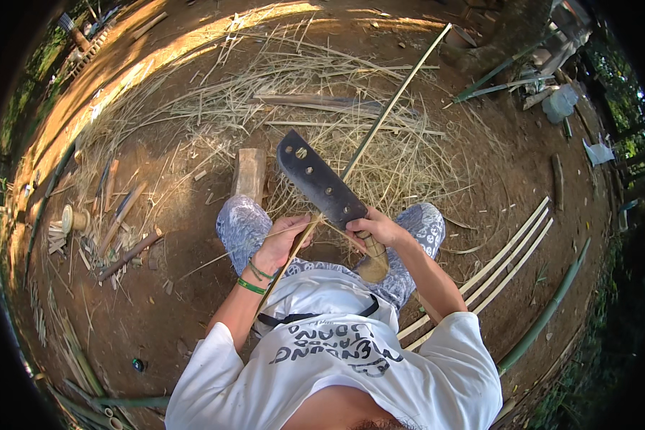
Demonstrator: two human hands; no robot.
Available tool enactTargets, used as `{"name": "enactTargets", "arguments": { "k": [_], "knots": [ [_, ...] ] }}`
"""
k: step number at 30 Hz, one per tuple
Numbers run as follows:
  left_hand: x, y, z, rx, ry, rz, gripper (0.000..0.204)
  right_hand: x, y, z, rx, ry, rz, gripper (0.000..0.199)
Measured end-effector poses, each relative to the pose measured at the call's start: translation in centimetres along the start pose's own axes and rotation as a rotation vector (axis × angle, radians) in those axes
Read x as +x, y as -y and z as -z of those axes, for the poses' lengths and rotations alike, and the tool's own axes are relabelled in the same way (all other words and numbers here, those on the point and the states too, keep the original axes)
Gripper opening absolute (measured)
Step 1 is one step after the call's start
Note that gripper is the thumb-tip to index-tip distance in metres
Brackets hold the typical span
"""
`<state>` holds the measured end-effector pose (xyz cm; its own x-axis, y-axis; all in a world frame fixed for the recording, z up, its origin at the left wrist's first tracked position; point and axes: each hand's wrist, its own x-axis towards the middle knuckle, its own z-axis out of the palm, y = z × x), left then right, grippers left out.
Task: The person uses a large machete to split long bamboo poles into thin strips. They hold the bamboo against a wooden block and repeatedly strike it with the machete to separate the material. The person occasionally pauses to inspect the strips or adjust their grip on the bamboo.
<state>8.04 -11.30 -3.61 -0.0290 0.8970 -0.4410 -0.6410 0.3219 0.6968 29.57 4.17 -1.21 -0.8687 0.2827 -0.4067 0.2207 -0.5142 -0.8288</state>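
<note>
The person sits on bare ground with a long bamboo strip running across the lap and away over the straw litter. The right hand is closed around the wooden handle of a broad dark cleaver, whose blade lies against the strip just beyond the knees. The left hand is curled around the strip just beside the blade, apparently pinching it, though the fingertips are hard to make out. A wooden block stands near the strip; more split strips lie well apart from it.
</note>
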Motion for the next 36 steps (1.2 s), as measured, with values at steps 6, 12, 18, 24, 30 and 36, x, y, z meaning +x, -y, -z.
{"name": "enactTargets", "arguments": {
  "k": [6,12,18,24,30,36],
  "knots": [
    [0.8,-0.2,-0.1,0.016,0.029,-0.023,0.027,0.4,-0.3,-2.0,-0.09,-0.039,0.102,0.022],
    [0.6,-0.7,-1.5,0.039,-0.106,-0.119,0.029,0.1,1.1,-3.2,-0.278,-0.376,0.265,0.021],
    [1.4,-0.4,-1.0,0.269,-0.142,-0.25,0.032,1.2,1.2,-6.4,-0.281,-0.583,0.264,0.025],
    [2.8,0.0,-0.6,0.45,-0.186,-0.346,0.037,3.2,-1.1,-7.1,-0.18,-0.786,0.327,0.026],
    [3.2,-0.3,-0.7,0.637,-0.274,-0.477,0.037,4.1,-0.5,-7.8,-0.309,-0.976,0.485,0.02],
    [3.4,-0.4,-1.0,0.702,-0.293,-0.559,0.032,6.7,-0.3,-8.7,-0.095,-1.063,0.616,0.018]
  ]
}}
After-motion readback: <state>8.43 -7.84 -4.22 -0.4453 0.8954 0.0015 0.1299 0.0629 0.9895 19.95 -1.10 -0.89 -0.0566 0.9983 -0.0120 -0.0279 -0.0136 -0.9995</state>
